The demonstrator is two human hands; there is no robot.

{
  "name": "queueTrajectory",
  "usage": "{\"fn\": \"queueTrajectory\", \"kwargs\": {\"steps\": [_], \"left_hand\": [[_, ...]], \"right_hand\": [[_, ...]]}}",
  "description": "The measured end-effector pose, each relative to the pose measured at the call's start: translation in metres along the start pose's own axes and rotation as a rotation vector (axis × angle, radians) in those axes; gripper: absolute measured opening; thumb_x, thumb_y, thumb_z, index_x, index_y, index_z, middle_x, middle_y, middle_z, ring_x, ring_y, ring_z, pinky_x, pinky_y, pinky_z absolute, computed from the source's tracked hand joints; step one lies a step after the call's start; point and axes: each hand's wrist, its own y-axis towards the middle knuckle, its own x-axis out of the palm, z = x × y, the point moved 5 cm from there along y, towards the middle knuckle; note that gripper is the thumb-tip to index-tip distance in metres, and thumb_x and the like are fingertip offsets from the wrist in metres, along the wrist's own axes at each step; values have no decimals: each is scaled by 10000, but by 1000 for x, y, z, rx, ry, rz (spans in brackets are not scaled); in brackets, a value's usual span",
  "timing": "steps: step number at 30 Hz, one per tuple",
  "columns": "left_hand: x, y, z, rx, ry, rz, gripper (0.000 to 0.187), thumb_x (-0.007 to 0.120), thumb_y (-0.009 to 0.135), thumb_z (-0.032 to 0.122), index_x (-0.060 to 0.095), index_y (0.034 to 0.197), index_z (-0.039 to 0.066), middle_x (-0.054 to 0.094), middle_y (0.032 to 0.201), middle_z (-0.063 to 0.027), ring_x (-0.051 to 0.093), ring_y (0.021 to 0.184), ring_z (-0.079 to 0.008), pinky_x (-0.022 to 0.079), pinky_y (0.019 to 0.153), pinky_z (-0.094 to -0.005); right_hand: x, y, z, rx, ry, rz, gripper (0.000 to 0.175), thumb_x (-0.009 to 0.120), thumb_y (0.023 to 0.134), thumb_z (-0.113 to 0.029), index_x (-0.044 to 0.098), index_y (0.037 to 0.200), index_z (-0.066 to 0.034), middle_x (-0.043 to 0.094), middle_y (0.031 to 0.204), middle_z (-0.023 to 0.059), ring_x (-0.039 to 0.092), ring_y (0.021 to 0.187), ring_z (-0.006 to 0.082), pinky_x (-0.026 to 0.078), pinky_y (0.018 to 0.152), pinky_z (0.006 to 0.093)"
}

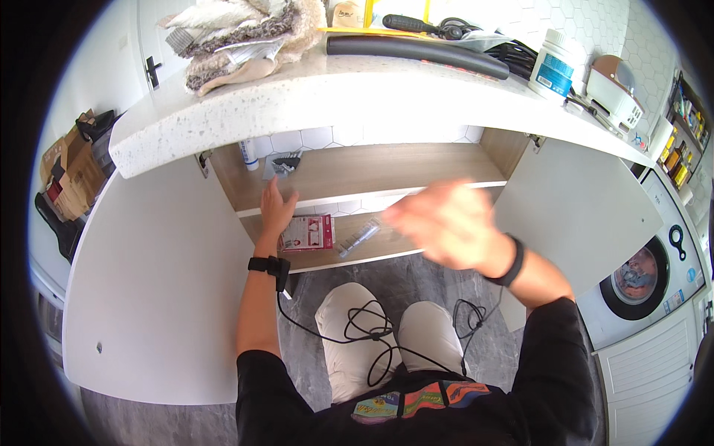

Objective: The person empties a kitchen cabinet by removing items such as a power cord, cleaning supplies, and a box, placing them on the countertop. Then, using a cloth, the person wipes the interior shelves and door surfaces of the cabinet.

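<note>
My left hand is at the front left of the wooden upper shelf, its fingers apart and nothing visible in it. Just beyond its fingertips lies a small clear packet with dark and grey contents; a white tube stands beside that in the corner. On the lower shelf are a red-and-white printed package and a clear plastic strip-shaped case. Blurred by motion, my right hand hovers in front of the shelves on the right; whether its fingers hold anything is unclear.
Cabinet doors stand swung out at left and right. The stone countertop overhangs the shelves, bearing folded cloths, a black tube and a white bottle. Black cables from my wristbands cross my knees. A washing machine stands right.
</note>
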Motion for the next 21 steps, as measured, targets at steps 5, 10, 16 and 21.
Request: {"fn": "queueTrajectory", "kwargs": {"steps": [5,10,16,21], "left_hand": [[-2,-3,5,39,58,29,713,604,830,371,323,1360,-13,406,1369,-222,350,1302,-322,167,1125,-421],[-2,2,-1,38,45,22,714,613,824,382,336,1359,-2,417,1359,-230,344,1304,-337,181,1120,-424],[-4,2,-3,50,-59,8,707,625,809,369,352,1356,14,403,1374,-229,346,1300,-349,221,1099,-428],[-9,-3,6,74,8,16,697,627,800,347,363,1350,11,390,1386,-226,353,1292,-363,257,1078,-437]], "right_hand": [[-51,63,55,113,-323,46,204,669,701,46,695,875,-58,616,786,43,539,693,190,402,571,284],[-40,73,73,465,-211,-242,155,642,813,-8,708,939,-70,644,862,17,527,738,146,411,648,240],[-43,76,83,745,-172,-337,94,672,778,-28,693,852,26,607,767,86,509,722,187,427,689,284],[-52,66,62,243,-257,18,164,635,814,9,701,953,-47,649,850,33,534,751,158,401,665,243]]}}
